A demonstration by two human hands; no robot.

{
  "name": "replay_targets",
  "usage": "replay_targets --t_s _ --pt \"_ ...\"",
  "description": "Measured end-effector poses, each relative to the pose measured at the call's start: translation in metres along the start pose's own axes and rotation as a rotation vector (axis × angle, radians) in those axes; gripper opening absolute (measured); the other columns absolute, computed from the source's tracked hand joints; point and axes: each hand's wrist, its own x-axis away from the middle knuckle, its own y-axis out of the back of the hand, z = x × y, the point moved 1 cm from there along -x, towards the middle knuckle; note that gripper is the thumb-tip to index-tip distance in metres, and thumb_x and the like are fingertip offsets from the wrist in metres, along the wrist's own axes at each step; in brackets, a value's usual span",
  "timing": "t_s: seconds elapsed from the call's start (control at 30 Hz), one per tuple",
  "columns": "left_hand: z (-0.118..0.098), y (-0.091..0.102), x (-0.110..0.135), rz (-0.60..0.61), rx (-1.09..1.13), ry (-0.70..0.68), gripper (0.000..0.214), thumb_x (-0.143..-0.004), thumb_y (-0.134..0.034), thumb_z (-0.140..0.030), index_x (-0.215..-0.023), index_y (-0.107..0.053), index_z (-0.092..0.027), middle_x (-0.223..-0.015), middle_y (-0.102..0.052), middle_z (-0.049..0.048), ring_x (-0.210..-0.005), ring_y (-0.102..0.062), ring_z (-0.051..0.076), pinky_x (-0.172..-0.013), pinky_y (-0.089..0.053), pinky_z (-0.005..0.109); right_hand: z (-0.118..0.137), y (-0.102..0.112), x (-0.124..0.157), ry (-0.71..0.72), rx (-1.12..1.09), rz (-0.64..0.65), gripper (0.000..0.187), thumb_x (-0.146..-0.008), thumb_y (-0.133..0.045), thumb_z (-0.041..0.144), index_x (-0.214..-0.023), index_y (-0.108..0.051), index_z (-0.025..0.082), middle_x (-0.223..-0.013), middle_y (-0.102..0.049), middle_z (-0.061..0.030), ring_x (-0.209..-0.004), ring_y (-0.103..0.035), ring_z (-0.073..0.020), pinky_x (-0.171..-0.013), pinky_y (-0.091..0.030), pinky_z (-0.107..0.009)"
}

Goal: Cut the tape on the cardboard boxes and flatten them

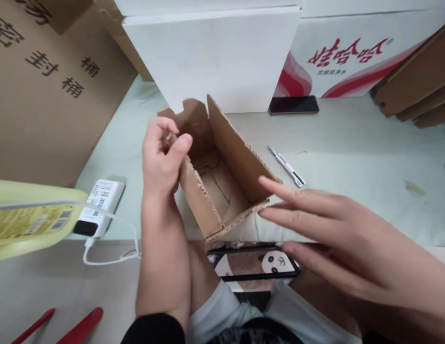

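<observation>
An open-topped cardboard box (240, 157) with rough-cut edges sits tilted near the front edge of the pale table. My left hand (163, 155) grips its left wall, with the thumb on the inner side of the rim. My right hand (326, 229) has its fingers stretched out, the tips at the box's near right corner; I cannot tell whether they touch it. Some thin dark strands lie inside the box on its floor. Just right of the box rests a white utility knife (287, 166).
Behind stand a white box (211, 57) and a red-and-white printed carton (330, 62), with a dark phone (294, 104) before them. At left are a large brown carton (46, 110), a white power bank (103, 205) with its cable and a yellow container (36, 220). Cardboard pieces (419, 71) stand far right.
</observation>
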Motion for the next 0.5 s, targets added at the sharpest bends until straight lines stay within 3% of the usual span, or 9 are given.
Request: replay_targets --t_s 0.13,0.27,0.37,0.5 --pt "0.01 -0.002 0.01 0.019 0.17 -0.105 0.048 -0.065 -0.087 -0.055 -0.088 -0.053 -0.03 -0.09 -0.065 -0.002 -0.102 -0.066 0.025 -0.091 -0.052 0.04 -0.019 -0.002 0.002 -0.094 0.051 -0.082 0.032 -0.099 -0.056 0.031 -0.128 -0.07 0.034 -0.157 -0.055 -0.0042 -0.122 -0.072 -0.0333 -0.082 -0.069 -0.048" --pt "0.013 -0.003 0.018 0.057 0.214 -0.096 0.064 -0.061 -0.083 -0.055 -0.114 -0.05 -0.039 -0.099 -0.071 -0.0046 -0.108 -0.068 0.027 -0.095 -0.053 0.042 -0.038 -0.013 0.008 -0.178 0.167 -0.086 0.043 -0.101 -0.05 0.032 -0.143 -0.061 0.032 -0.16 -0.052 -0.005 -0.121 -0.072 -0.0337 -0.072 -0.069 -0.047" --pt "0.015 -0.005 0.021 0.099 0.243 -0.13 0.066 -0.066 -0.082 -0.051 -0.122 -0.049 -0.039 -0.103 -0.074 -0.0044 -0.11 -0.067 0.025 -0.101 -0.051 0.041 -0.048 -0.024 0.01 -0.212 0.21 -0.121 0.041 -0.1 -0.051 0.032 -0.139 -0.064 0.03 -0.161 -0.05 -0.0073 -0.111 -0.075 -0.0326 -0.066 -0.068 -0.044" --pt "0.027 -0.009 0.019 -0.036 0.115 -0.102 0.068 -0.078 -0.068 -0.075 -0.129 -0.047 -0.036 -0.096 -0.07 -0.0015 -0.098 -0.065 0.023 -0.099 -0.05 0.039 -0.05 -0.03 0.007 -0.205 0.18 -0.119 0.038 -0.1 -0.053 0.032 -0.135 -0.067 0.026 -0.163 -0.047 -0.0106 -0.115 -0.073 -0.0339 -0.08 -0.068 -0.051"
